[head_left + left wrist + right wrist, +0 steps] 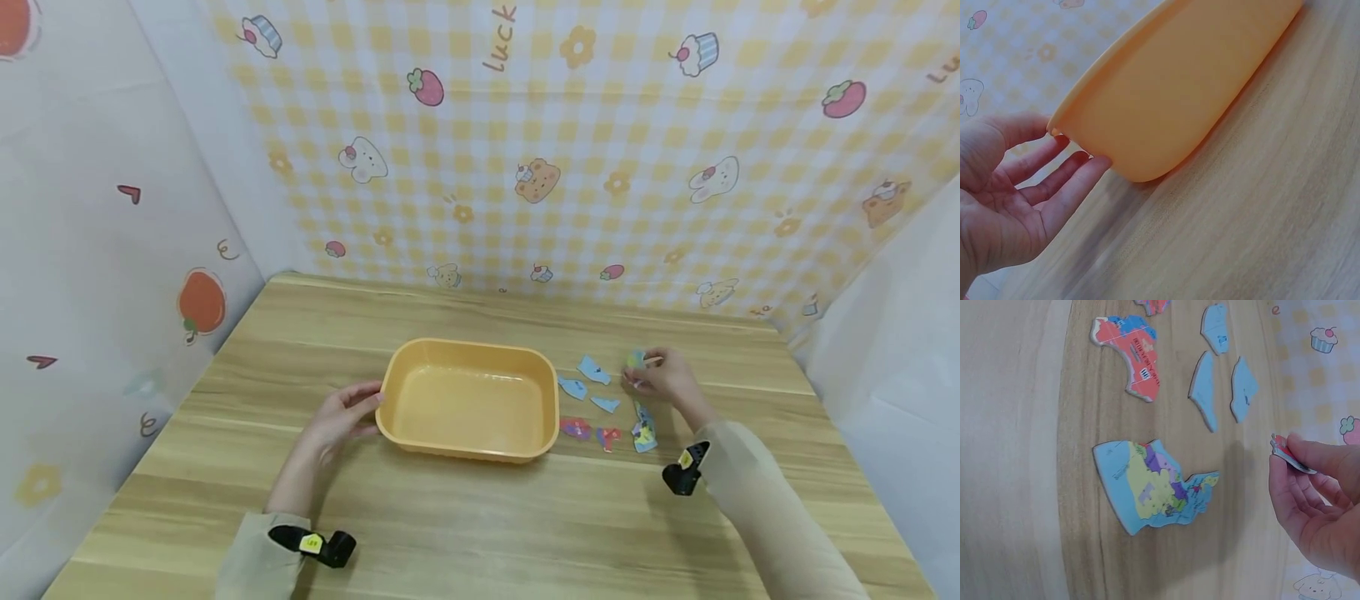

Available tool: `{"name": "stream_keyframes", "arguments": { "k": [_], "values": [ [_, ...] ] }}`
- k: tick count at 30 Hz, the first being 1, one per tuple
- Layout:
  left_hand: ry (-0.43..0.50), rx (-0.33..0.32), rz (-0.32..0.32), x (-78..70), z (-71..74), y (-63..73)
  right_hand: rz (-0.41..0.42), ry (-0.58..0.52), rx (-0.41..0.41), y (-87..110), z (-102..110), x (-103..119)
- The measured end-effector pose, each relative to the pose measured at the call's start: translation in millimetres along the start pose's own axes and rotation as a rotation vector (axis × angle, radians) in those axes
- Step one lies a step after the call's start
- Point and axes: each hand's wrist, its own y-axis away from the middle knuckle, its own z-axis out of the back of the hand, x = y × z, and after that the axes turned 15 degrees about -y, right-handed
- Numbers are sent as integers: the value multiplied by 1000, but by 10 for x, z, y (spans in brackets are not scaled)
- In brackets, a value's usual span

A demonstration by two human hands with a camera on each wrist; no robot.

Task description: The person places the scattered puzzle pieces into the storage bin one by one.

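Two hands are at work. The right hand [1316,500] has its grip closed in a pinch on a small flat cardboard map puzzle piece [1290,454], held just above the wooden surface [465,517]. Below that grip lies a larger blue-and-yellow map piece [1150,487], with a red piece [1132,356] and three plain blue pieces [1205,390] farther out (all flat). The left hand [1007,200], fingers straight, touches the end wall of a shallow rectangular orange plastic tray [471,360].
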Motion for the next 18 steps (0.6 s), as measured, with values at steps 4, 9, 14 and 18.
{"name": "stream_keyframes", "arguments": {
  "k": [4, 9, 14, 18],
  "values": [
    [-3, 8, -4, 12, 7, -6, 75, 77, 17, 16, -23, 71],
    [-7, 14, -4, 23, 18, -12, 150, 189, 56, 46, -76, 145],
    [1, 13, 3, 29, 19, -20, 176, 231, 105, 66, -137, 222],
    [9, 13, 1, 23, 13, -27, 201, 222, 139, 69, -198, 258]
  ]
}}
